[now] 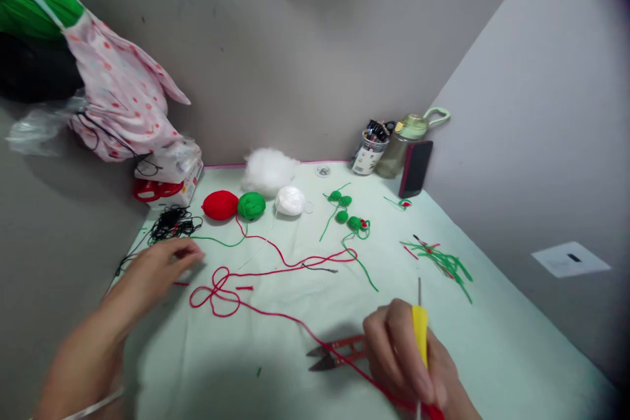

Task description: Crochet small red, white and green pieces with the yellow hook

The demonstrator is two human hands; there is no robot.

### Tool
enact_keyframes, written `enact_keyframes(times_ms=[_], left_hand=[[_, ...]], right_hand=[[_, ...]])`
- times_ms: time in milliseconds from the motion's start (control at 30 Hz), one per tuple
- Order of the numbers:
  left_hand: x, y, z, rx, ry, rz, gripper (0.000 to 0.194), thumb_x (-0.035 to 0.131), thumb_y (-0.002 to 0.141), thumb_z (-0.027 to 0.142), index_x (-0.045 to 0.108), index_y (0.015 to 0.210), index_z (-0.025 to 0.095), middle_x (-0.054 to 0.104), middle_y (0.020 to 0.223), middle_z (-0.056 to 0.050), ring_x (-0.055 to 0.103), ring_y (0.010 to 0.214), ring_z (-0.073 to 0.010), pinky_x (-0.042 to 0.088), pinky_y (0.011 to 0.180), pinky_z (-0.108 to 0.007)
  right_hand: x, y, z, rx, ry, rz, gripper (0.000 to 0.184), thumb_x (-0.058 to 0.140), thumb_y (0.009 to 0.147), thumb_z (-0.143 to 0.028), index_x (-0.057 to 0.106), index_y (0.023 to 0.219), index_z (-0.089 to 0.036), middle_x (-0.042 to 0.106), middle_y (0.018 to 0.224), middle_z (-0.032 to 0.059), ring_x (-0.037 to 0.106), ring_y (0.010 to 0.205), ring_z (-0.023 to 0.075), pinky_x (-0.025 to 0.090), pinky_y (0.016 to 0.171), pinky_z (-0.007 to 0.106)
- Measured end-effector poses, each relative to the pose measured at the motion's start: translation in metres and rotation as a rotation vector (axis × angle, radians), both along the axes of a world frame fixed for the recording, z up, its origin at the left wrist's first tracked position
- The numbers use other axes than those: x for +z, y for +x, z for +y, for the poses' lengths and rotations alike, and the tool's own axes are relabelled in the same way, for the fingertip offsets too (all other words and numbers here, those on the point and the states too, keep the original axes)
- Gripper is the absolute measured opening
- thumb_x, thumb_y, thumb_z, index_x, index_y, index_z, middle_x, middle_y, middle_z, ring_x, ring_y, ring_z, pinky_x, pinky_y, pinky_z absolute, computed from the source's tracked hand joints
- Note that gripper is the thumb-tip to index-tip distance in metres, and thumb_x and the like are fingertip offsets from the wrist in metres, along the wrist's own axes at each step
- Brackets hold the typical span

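Observation:
My right hand (pixel 403 354) is closed round a crochet hook with a yellow handle (pixel 420 331), its metal shaft pointing away from me. Red yarn (pixel 280 315) runs from below that hand across the table into loose loops at the left. Beside my right hand lie thread snips (pixel 339 349) with reddish handles, partly hidden by it; the yarn crosses over them. My left hand (pixel 160 269) is above the left side of the table, fingers loosely curled, with nothing visible in them. It is nearest to a tangle of black yarn (pixel 172 222) and the red loops.
Behind lie a red yarn ball (pixel 220 205), a green ball (pixel 251 206), a white ball (pixel 290 201) and white stuffing (pixel 270 172). Small green crocheted pieces (pixel 342 216) and green yarn scraps (pixel 443 259) lie right. A pen cup (pixel 367 154), bottle (pixel 396 147) and phone (pixel 416 168) stand at the back.

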State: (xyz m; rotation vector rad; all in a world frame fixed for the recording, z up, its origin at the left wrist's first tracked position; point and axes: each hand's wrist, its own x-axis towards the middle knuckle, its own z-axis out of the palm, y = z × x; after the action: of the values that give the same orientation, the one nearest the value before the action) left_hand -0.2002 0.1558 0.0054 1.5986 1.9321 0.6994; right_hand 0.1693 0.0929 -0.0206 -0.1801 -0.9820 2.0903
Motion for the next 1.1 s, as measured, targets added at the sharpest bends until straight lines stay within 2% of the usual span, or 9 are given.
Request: enact_keyframes(times_ms=[133,267,333,467,567,700,800,933,1100], left_hand=[[-0.025,0.044,0.008,-0.098,0.056,-0.007,0.014,0.07,0.071,0.04,0.072,0.07,0.026,0.072,0.08,-0.006,0.063,0.086,-0.0303,0.046,0.085,-0.041],[-0.035,0.074,0.005,-0.114,0.06,-0.078,0.012,0.067,0.073,0.033,0.064,0.065,0.025,0.063,0.072,-0.004,0.057,0.084,-0.0294,0.044,0.089,-0.044],[-0.028,0.083,0.0,-0.146,0.039,-0.176,0.016,0.063,0.081,0.036,0.064,0.07,0.024,0.064,0.076,-0.004,0.058,0.08,-0.0262,0.046,0.082,-0.04],[-0.001,0.104,-0.016,-0.283,-0.02,-0.405,0.024,0.06,0.091,0.046,0.067,0.085,0.023,0.069,0.084,-0.002,0.061,0.076,-0.0205,0.048,0.07,-0.032],[0.015,0.125,-0.032,-0.403,-0.03,-0.529,0.017,0.067,0.089,0.038,0.069,0.08,0.023,0.068,0.082,-0.001,0.062,0.082,-0.0205,0.047,0.079,-0.032],[0.022,0.142,-0.044,-0.548,-0.013,-0.479,0.013,0.068,0.087,0.026,0.069,0.075,0.025,0.068,0.081,0.0,0.06,0.084,-0.0212,0.045,0.08,-0.033],[0.022,0.145,-0.045,-0.64,0.003,-0.402,0.014,0.066,0.088,0.022,0.069,0.075,0.026,0.068,0.08,0.0,0.06,0.085,-0.0219,0.044,0.08,-0.034],[0.022,0.142,-0.044,-0.632,-0.069,-0.433,0.013,0.066,0.09,0.023,0.068,0.077,0.025,0.066,0.083,0.0,0.06,0.085,-0.021,0.044,0.08,-0.033],[0.017,0.137,-0.044,-0.417,-0.178,-0.72,0.026,0.069,0.093,0.045,0.056,0.082,0.025,0.056,0.081,0.003,0.062,0.083,-0.0203,0.047,0.077,-0.032]], right_hand=[[-0.007,-0.001,-0.001,-0.047,-0.059,0.029,0.017,0.094,0.072,-0.034,0.083,0.075,-0.022,0.056,0.063,-0.0017,0.053,0.051,0.0066,0.04,0.046,0.018],[-0.006,-0.006,-0.003,-0.081,-0.075,0.024,0.019,0.093,0.075,-0.036,0.083,0.08,-0.021,0.055,0.066,-0.0011,0.051,0.053,0.0074,0.039,0.046,0.019],[-0.002,-0.011,-0.003,-0.109,-0.117,0.026,0.024,0.091,0.076,-0.04,0.08,0.078,-0.02,0.054,0.066,-0.0025,0.045,0.05,0.0061,0.038,0.044,0.017],[0.003,-0.02,0.001,-0.144,-0.211,-0.088,0.03,0.089,0.078,-0.039,0.071,0.073,-0.017,0.053,0.065,-0.0044,0.04,0.045,0.0041,0.033,0.038,0.016],[0.005,-0.024,0.004,-0.176,-0.329,-0.27,0.031,0.092,0.074,-0.036,0.07,0.078,-0.015,0.052,0.06,-0.0069,0.04,0.043,0.0024,0.033,0.042,0.016],[0.004,-0.027,0.006,-0.231,-0.418,-0.398,0.043,0.095,0.07,-0.041,0.075,0.097,-0.014,0.055,0.058,-0.0074,0.038,0.041,0.0016,0.035,0.045,0.017],[0.002,-0.028,0.006,-0.249,-0.408,-0.449,0.041,0.095,0.069,-0.043,0.074,0.088,-0.014,0.057,0.056,-0.006,0.039,0.04,0.0029,0.038,0.045,0.019],[0.005,-0.029,0.005,-0.314,-0.43,-0.469,0.039,0.096,0.066,-0.04,0.066,0.072,-0.015,0.052,0.051,-0.0079,0.038,0.04,0.0027,0.032,0.043,0.018],[0.012,-0.028,0.004,-0.247,-0.394,-0.453,0.037,0.095,0.068,-0.039,0.069,0.075,-0.015,0.05,0.048,-0.0089,0.036,0.04,0.003,0.03,0.043,0.018]])
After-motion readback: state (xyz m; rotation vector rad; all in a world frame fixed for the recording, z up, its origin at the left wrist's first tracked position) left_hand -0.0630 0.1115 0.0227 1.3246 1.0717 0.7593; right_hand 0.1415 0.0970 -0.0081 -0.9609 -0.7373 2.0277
